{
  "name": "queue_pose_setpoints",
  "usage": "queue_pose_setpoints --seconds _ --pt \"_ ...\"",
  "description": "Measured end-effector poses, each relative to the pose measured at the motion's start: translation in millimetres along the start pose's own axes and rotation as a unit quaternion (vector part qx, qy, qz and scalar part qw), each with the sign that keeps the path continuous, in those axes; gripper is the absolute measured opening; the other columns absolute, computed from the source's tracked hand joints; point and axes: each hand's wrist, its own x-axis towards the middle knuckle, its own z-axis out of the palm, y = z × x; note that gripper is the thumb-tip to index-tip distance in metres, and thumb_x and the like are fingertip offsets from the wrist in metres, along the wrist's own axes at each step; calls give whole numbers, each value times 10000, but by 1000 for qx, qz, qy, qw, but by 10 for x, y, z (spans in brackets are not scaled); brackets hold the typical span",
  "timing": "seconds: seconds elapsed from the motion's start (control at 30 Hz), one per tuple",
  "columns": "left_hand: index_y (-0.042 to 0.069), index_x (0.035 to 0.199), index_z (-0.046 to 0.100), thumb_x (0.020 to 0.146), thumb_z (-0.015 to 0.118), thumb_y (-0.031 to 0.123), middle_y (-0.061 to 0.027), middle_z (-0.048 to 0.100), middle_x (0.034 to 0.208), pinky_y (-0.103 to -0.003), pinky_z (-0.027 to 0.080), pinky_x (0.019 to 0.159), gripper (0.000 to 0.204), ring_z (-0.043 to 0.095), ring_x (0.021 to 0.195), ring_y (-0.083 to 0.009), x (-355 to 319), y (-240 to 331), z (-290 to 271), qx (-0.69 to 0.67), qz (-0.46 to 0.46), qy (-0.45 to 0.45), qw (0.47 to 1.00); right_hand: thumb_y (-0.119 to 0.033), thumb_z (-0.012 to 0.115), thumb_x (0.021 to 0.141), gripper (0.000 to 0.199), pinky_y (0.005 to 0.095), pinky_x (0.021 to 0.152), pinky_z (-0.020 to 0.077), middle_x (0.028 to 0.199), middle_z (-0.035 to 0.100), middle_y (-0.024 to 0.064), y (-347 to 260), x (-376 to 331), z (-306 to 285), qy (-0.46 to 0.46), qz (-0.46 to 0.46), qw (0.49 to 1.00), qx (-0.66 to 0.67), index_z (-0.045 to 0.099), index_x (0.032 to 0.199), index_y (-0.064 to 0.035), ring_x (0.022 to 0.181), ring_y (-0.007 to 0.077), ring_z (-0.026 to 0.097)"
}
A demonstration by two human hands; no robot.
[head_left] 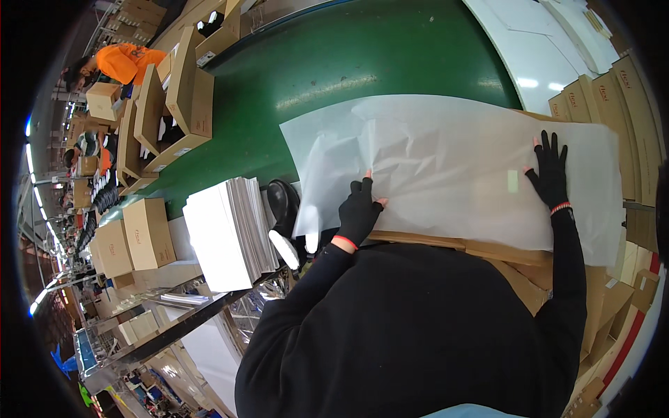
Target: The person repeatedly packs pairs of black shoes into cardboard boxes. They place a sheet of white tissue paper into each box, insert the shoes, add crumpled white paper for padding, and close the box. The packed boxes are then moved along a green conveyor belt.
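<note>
Evidently the wide sheet of thin white paper [446, 160] is the thing under both hands: it lies in front of the person, spread over brown cardboard [507, 252] whose near edge shows below it, with its left part reaching over the green table [376, 56]. The right hand [550, 174] lies flat near the sheet's right end, fingers spread and gripping nothing, probably so that the palm presses the paper smooth against what is beneath. The left hand [358, 212] rests on the sheet's left part, thumb out from the forefinger, with no pinch visible between them; how far its other fingers bend I cannot tell. Creases run up from that forefinger, so it seems to press the paper there. Both gloves leave the thumb and forefinger tips bare, perhaps for better feel on such thin stuff. A pale green patch [512, 181] shows beside the right thumb, though whether on or under the paper is unclear.

Just beyond the sheet's left end sits a black boot [280, 205], and next to it a stack of white sheets [219, 233], presumably put there to be within easy reach of the left arm. Flat cardboard boxes [613, 104] lean together at the right, which likely saves room.
</note>
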Motion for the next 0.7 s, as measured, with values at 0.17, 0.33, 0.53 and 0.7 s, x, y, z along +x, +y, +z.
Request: queue_pose_setpoints --seconds 0.17,0.33,0.53,0.7 --pt "93 1344 439 788 703 352 -126 509 1095 -408 503 663 667 597 893 -299 83 -159 -39 37 28 66 997 -417 658 783 701 679 1083 93 1460 364 171 342 217 165 -303 124 927 -183 429 1382 -134 1397 386 216" --pt "59 1337 444 809 684 331 -159 508 1194 -422 485 793 641 548 1026 -337 145 -322 112 -7 73 116 991 -321 652 778 612 705 1063 107 1451 399 143 -91 901 -120 -125 129 974 -139 480 1343 -158 1390 391 248" --pt "78 1407 357 870 591 447 -195 522 1209 -450 498 752 693 614 906 -373 -14 -251 -48 -78 5 -21 997 -508 742 663 961 621 1119 66 1517 227 190 -1610 1172 -241 -29 -248 959 132 347 1422 -70 1425 380 134" --pt "79 1405 370 860 586 475 -184 577 1165 -446 499 760 707 623 930 -361 46 -204 -109 -76 7 -94 993 -658 709 606 1089 625 1112 73 1500 272 191 -1760 1114 548 -155 -221 962 50 331 1440 -69 1411 375 184"
